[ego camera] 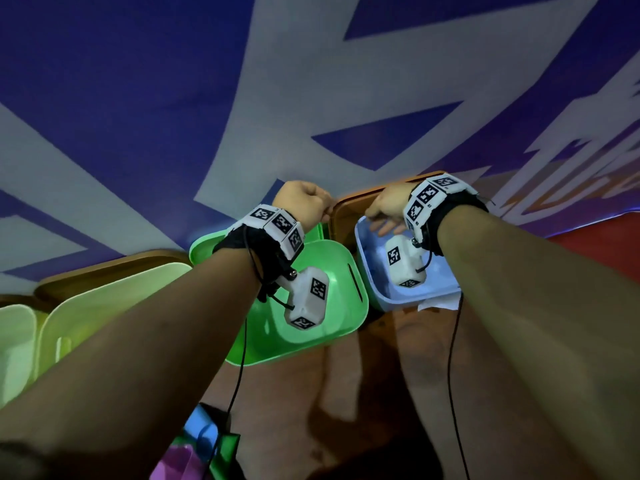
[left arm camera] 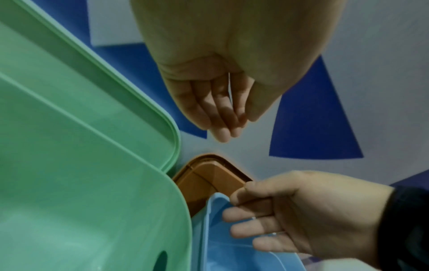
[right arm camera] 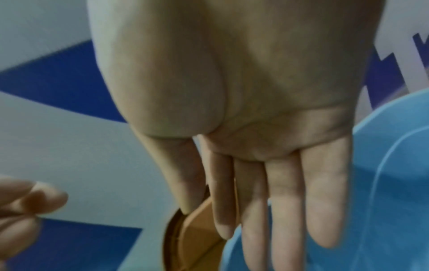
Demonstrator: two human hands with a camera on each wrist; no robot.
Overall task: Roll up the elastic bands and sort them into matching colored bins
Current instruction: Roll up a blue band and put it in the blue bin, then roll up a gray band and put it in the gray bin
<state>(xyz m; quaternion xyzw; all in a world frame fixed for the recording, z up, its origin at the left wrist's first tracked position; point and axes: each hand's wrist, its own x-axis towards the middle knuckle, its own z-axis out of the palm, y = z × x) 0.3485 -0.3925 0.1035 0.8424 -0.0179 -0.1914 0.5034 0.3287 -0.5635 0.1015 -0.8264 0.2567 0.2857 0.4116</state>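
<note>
Hands hovered at the far edge of the sorting bins, both apparently empty. The right hand (ego camera: 386, 209) hung over the far-left corner of the light-blue bin (ego camera: 398, 301), its fingers (right arm camera: 285, 210) straight, close together and pointing down into the bin, holding nothing. The left hand (ego camera: 304, 199) was raised beyond the far rim of the green bin (ego camera: 346, 327), its fingers (left arm camera: 218, 113) curled in against the thumb; whether anything was pinched there could not be told. A brown bin (ego camera: 349, 204) showed between the two hands, and a pale yellow-green bin (ego camera: 104, 299) stood to the left.

What appeared to be the elastic bands (ego camera: 204, 441), a loose heap of blue, green and purple strips, lay on the wooden table (ego camera: 346, 393) at the near edge, close to the person's body and well apart from both hands. The heap sat beneath the left forearm, so the left hand seemed the nearer for the next pickup, which would call for drawing back toward the body. The strips' long axis could not be made out.
</note>
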